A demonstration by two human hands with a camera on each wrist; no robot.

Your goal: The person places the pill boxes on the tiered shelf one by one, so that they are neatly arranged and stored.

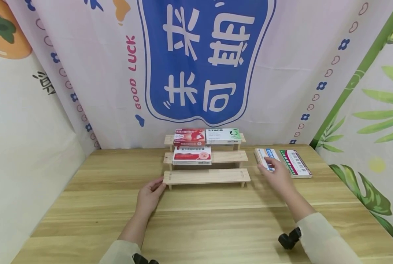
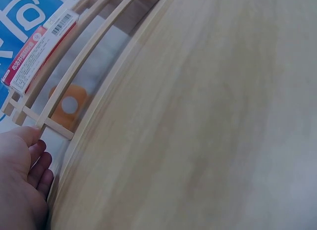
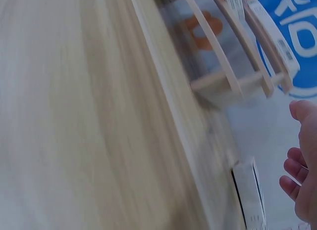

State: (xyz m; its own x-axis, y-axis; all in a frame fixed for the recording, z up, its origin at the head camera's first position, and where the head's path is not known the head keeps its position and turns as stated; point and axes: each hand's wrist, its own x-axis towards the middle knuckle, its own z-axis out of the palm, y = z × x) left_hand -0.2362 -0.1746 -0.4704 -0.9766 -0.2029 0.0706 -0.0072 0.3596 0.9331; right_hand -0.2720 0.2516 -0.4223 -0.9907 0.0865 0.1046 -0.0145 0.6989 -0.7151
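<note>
Nudging the 3-tier wooden rack could spill its medicine cartons; left hand touches it, pinch unclear; right hand spreads over blue-white carton.

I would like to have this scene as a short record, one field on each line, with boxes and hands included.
stand: three-step wooden stand on the table
top step: red box, green-and-white box
middle step: red-and-white box, left side
boxes beside stand: blue-and-orange-striped box, green-and-red-edged box
left hand: left hand touches bottom step's left end
right hand: right hand at the striped box; contact unclear
</note>
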